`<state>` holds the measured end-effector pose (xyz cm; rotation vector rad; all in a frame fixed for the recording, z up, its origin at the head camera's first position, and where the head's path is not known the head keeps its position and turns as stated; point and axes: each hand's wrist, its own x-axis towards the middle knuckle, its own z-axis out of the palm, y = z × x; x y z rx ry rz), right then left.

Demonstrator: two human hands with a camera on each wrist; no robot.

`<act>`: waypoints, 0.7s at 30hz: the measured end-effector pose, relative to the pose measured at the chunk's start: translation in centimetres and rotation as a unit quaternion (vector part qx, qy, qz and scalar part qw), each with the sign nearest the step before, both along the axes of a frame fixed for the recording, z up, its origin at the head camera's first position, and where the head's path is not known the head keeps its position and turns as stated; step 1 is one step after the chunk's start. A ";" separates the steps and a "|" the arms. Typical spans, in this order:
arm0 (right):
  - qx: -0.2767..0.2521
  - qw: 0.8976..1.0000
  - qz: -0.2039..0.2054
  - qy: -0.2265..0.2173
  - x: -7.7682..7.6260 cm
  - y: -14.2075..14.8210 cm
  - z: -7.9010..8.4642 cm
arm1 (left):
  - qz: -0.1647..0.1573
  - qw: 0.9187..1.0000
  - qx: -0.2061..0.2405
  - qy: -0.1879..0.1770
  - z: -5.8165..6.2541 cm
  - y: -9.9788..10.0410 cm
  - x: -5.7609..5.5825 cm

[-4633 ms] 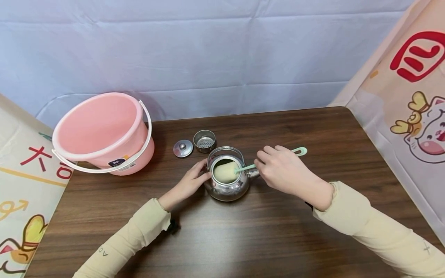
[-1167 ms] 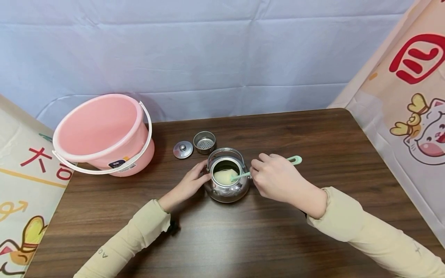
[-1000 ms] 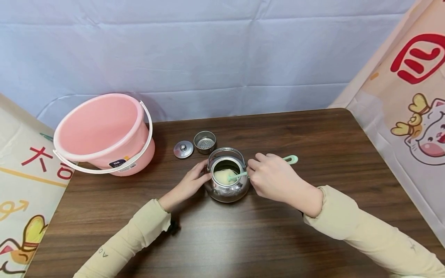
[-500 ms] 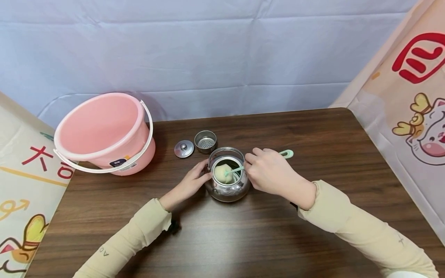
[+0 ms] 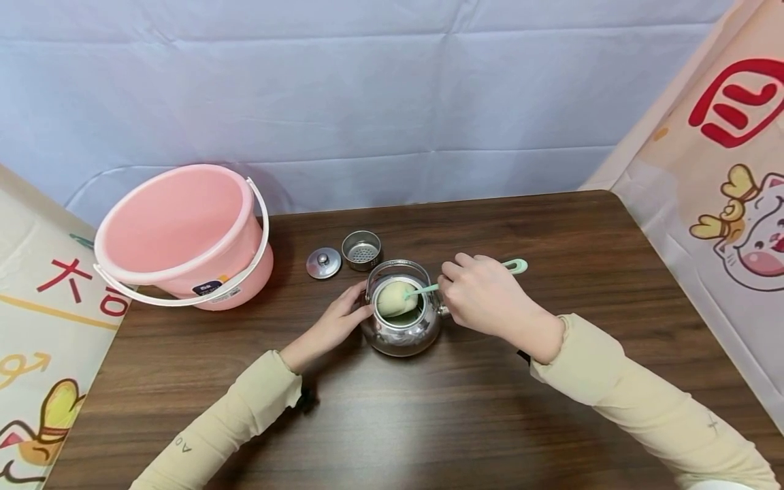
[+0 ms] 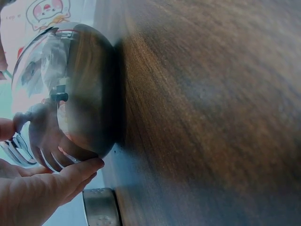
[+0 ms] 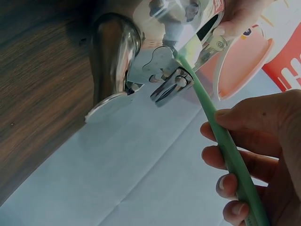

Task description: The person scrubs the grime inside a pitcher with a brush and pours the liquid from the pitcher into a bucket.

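Observation:
A shiny metal teapot [image 5: 401, 344] with a raised hoop handle stands upright and lidless on the table. My left hand [image 5: 331, 323] grips its left side, fingers along the body and thumb near the rim, as the left wrist view shows. In my right hand [image 5: 484, 292] is a sponge cup brush; thumb and fingers curl round its mint-green handle [image 7: 221, 136]. The brush's pale yellow sponge head [image 5: 395, 296] is tilted in the teapot's mouth, its lower part hidden inside. The spout [image 7: 113, 61] points right, under my right hand.
Behind the teapot stands a perforated metal strainer cup [image 5: 361, 263], with the knobbed lid [image 5: 323, 265] left of it. A pink bucket [image 5: 257, 275] with a white handle occupies the back left of the wooden table [image 5: 490, 422]. Cloth hangs behind and at both sides.
The right hand has moved the brush about within the teapot's mouth; over the last half second the sponge head rose and the hand shifted slightly right. The left hand and teapot have stayed put.

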<state>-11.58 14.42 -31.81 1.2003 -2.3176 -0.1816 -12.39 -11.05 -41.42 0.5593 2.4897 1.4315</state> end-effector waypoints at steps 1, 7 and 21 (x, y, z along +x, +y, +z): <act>0.001 1.000 -0.001 -0.001 0.0 0.0 0.0 | 0.000 1.000 0.001 -0.001 0.0 0.0 0.0; -0.001 1.000 -0.001 0.002 0.2 0.4 0.1 | 0.001 1.000 0.000 -0.002 0.1 0.0 0.0; -0.006 1.000 -0.001 -0.001 1.1 0.6 0.4 | -0.003 1.000 0.006 0.008 0.1 -0.1 0.2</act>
